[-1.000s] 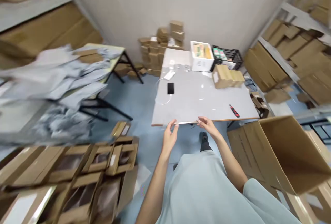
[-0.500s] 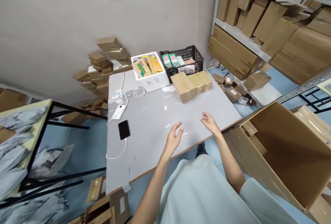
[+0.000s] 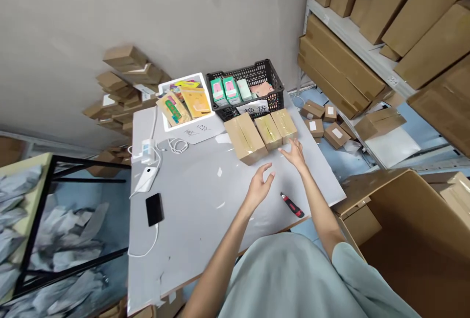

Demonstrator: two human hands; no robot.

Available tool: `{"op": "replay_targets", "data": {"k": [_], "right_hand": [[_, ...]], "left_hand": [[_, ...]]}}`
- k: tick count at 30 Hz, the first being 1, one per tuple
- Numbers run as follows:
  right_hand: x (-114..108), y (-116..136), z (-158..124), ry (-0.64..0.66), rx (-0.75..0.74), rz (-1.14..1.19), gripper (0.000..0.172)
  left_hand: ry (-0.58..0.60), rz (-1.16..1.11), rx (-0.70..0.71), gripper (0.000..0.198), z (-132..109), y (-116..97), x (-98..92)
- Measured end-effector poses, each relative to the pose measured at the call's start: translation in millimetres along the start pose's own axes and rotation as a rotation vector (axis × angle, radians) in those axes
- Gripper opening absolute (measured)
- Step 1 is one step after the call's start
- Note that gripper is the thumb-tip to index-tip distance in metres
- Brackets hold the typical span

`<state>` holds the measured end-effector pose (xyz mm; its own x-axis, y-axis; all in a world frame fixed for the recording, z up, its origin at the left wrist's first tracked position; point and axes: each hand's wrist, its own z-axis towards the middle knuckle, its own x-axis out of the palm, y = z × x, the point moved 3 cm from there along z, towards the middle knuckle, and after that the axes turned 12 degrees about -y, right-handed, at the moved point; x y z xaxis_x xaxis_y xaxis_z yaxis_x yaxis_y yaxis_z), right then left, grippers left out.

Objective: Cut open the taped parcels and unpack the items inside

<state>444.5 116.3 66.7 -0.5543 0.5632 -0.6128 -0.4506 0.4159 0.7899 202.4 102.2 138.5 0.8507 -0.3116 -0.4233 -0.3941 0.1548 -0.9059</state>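
My left hand (image 3: 260, 184) is open above the table, just in front of the larger taped cardboard box (image 3: 245, 138). Nothing is between its fingers. My right hand (image 3: 293, 153) is open with fingers apart, by the front of the right small cardboard box (image 3: 284, 124); whether it touches that box I cannot tell. A second small cardboard box (image 3: 269, 131) stands between the larger one and the right one, all three in a row. Below my hands a red and black utility knife (image 3: 292, 205) lies near the table's front edge.
Behind the boxes stand a black plastic crate (image 3: 273, 83) with green packs and a white foam box (image 3: 201, 123) holding yellow packets. A phone (image 3: 154, 209), cables and a power strip (image 3: 148, 151) lie at left. A large open carton (image 3: 389, 181) stands right, below loaded shelves.
Both hands have reached forward, closer to the row of boxes, and remain open. The view has tilted down and shifted, and the utility knife now shows on the table.
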Motion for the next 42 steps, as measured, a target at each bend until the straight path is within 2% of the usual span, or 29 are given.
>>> {"op": "replay_targets", "data": {"k": [5,9,12,18,21,23,26,30,33,35,38,40,42], "right_hand": [[30.2,7.9,56.5,0.041,0.019,-0.145,0.092],[52.5,3.6,85.7,0.091,0.055,-0.171,0.104],[62.7,-8.9,97.5,0.065,0.097,-0.178,0.107],[63.7,-23.6,109.2,-0.139,0.186,-0.08,0.069],[53.8,-28.0,100.3,-0.232,0.248,-0.078,0.067],[41.8,-37.8,80.7,-0.312,0.303,-0.089,0.071],[18.7,-61.8,26.4,-0.431,0.368,-0.111,0.075],[-5.0,-89.4,-80.0,-0.518,0.321,-0.132,0.07],[-1.9,-91.0,-162.9,-0.499,0.187,-0.127,0.063],[12.5,-79.8,-208.9,-0.417,0.042,-0.127,0.06],[46.4,-46.7,-259.9,-0.196,-0.205,-0.159,0.064],[72.6,-18.3,-285.0,0.0,-0.348,-0.194,0.069],[99.2,9.9,-306.4,0.215,-0.462,-0.222,0.075]], "left_hand": [[-0.03,0.008,0.008,0.041,42.3,-9.2,3.6],[-0.015,0.004,0.011,0.044,55.7,-12.0,6.9],[0.004,-0.016,-0.019,0.043,44.8,-5.5,8.3],[0.074,-0.076,-0.139,0.043,-1.8,23.5,19.3],[0.147,-0.097,-0.127,0.047,-20.0,31.3,19.7],[0.165,-0.117,-0.11,0.048,-28.8,36.7,12.7],[0.157,-0.155,-0.13,0.047,-40.7,54.3,-6.2],[0.169,-0.186,-0.195,0.045,-61.1,94.5,-38.6],[0.158,-0.2,-0.231,0.042,-78.1,128.5,-72.1],[0.125,-0.203,-0.255,0.041,-87.6,152.3,-100.2],[0.037,-0.189,-0.316,0.046,-99.5,191.1,-147.2],[-0.046,-0.168,-0.375,0.066,-109.2,218.1,-179.3],[-0.133,-0.144,-0.425,0.095,-122.5,244.0,-210.0]]}}
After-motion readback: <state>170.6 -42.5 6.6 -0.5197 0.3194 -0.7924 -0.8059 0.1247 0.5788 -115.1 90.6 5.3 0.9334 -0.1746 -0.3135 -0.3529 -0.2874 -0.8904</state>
